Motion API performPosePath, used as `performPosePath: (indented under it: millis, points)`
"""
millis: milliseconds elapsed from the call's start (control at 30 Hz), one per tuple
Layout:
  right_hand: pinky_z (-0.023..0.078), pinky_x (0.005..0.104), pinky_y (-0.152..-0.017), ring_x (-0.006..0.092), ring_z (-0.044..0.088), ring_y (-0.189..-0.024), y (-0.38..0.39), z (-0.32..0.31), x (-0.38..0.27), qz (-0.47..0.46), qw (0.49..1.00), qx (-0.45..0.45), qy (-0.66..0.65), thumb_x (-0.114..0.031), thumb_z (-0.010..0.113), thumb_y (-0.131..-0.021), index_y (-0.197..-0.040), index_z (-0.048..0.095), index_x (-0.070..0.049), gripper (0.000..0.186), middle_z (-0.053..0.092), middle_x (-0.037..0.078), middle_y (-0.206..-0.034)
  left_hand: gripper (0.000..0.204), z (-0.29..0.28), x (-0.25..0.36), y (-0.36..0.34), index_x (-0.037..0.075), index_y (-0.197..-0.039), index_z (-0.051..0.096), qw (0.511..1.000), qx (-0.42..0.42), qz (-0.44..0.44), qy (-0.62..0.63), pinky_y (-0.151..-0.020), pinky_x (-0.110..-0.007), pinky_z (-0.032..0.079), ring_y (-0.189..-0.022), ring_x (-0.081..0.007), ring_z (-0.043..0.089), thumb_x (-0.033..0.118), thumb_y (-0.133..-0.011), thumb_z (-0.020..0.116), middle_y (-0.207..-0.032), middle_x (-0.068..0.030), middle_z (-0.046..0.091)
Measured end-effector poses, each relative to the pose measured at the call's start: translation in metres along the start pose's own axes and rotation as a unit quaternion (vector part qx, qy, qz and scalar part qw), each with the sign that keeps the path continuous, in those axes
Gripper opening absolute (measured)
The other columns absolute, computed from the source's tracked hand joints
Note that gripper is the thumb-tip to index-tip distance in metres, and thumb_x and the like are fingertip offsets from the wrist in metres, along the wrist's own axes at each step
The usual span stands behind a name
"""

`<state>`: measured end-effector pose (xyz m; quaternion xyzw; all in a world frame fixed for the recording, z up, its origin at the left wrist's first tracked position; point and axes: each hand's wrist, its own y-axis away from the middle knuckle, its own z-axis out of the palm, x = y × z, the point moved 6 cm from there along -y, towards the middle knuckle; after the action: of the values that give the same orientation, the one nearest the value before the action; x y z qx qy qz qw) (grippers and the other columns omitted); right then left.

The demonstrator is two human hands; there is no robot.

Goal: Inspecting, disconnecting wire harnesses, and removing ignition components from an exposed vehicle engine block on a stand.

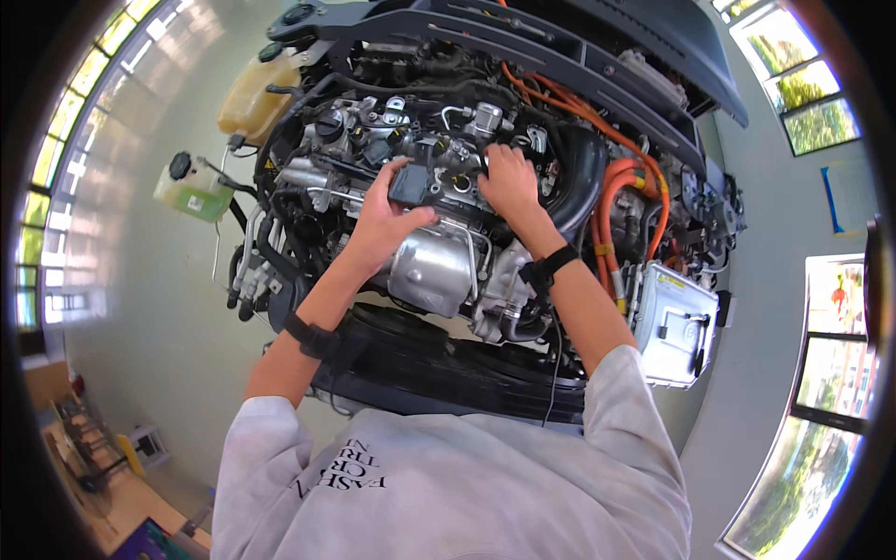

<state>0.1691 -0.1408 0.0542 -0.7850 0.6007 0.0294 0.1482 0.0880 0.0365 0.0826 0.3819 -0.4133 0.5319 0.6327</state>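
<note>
My left hand [382, 220] is over the middle of an engine [373, 154], its thumb and fingers closed round a dark grey, box-shaped part [409, 185]. Whether that part is fixed to the engine or loose, I cannot tell. To its right, my right hand [511, 184] reaches down onto the engine top with curled fingers. Its fingertips sit among small metal fittings and dark hoses, and what they grip is hidden. Below both hands lies a silver metal heat shield [433, 271]. A black round cap [329, 124] stands at the engine's upper left.
Thick orange cables [605, 219] and a wide black hose [583, 177] run along the right, above a silver box [674, 325]. Two fluid tanks, one yellowish [257, 98] and one with green liquid [194, 191], stand left. A dark crossbar [439, 369] lies between me and the engine.
</note>
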Motion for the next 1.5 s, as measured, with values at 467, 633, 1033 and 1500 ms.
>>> performPosePath:
  millis: [467, 633, 1033, 1500]
  points:
    - [0.051, 0.0408, -0.071, 0.0299, 0.062, -0.086, -0.038, 0.016, 0.032, 0.031, 0.998, -0.01, -0.054, -0.02, 0.065, -0.074, -0.089, 0.061, -0.009, 0.019, 0.06, 0.009, -0.088, 0.061, 0.002, -0.044, -0.078, 0.001, -0.135, 0.034, 0.998, -0.059, -0.008, -0.018, -0.09, -0.033, 0.05, -0.107, -0.0177, 0.055, -0.007, -0.08, 0.058, -0.118, -0.012, 0.053]
    - [0.05, 0.0415, -0.071, 0.0292, 0.063, -0.084, -0.035, 0.016, 0.033, 0.035, 0.996, 0.016, -0.075, -0.024, 0.064, -0.077, -0.091, 0.061, -0.009, 0.02, 0.062, 0.007, -0.087, 0.063, 0.01, -0.057, -0.089, 0.0, -0.135, 0.034, 0.995, -0.092, 0.002, -0.042, -0.092, -0.028, 0.044, -0.109, -0.0132, 0.05, -0.003, -0.08, 0.065, -0.121, -0.0082, 0.049]
    - [0.05, 0.0417, -0.075, 0.0293, 0.062, -0.086, -0.032, 0.017, 0.035, 0.054, 0.992, -0.008, -0.112, -0.023, 0.066, -0.078, -0.095, 0.061, -0.009, 0.023, 0.062, 0.007, -0.09, 0.061, 0.008, -0.081, -0.097, 0.003, -0.132, 0.033, 0.991, -0.11, 0.002, -0.072, -0.091, -0.032, 0.049, -0.107, -0.0157, 0.053, -0.002, -0.081, 0.066, -0.119, -0.0099, 0.051]
    - [0.05, 0.0427, -0.081, 0.0365, 0.062, -0.095, 0.019, -0.017, 0.004, 0.082, 0.968, -0.095, -0.218, -0.04, 0.068, -0.076, -0.117, 0.052, 0.002, 0.061, 0.063, 0.022, -0.101, 0.062, 0.03, -0.068, -0.078, 0.002, -0.115, 0.044, 0.886, -0.153, 0.112, -0.422, -0.087, -0.038, 0.048, -0.104, -0.0354, 0.058, 0.002, -0.063, 0.078, -0.107, -0.0182, 0.06]
